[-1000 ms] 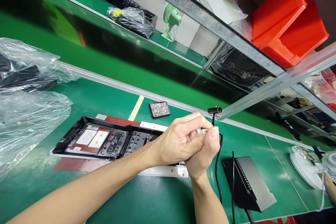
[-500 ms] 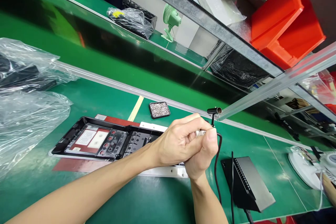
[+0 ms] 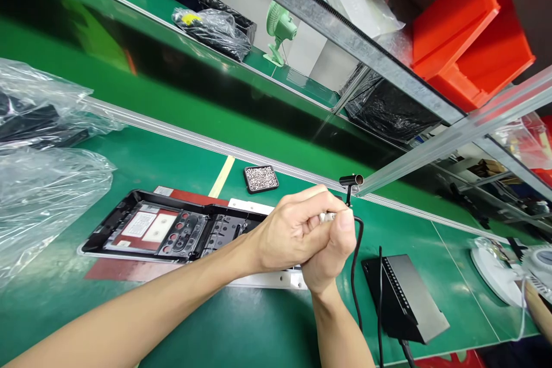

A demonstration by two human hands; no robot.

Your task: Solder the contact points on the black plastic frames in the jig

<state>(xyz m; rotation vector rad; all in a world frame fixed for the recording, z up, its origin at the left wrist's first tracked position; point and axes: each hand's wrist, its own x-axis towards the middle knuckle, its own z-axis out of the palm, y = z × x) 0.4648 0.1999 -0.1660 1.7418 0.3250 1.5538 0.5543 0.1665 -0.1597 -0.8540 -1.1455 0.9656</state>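
Clasping pale pieces (image 3: 326,217), my left hand (image 3: 297,233) touches the right hand (image 3: 328,257). From here I cannot tell the right's grip.

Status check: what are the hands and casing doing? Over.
Left hand closed on pale pieces; right hand against it. Casing on bench. Left forearm hides part of it.

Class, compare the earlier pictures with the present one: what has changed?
The right hand seems to have eased slightly left, away from the black cable; nothing was visibly taken up or let go. It stays against the left hand, small pale pieces showing between them. The black housing stayed put.
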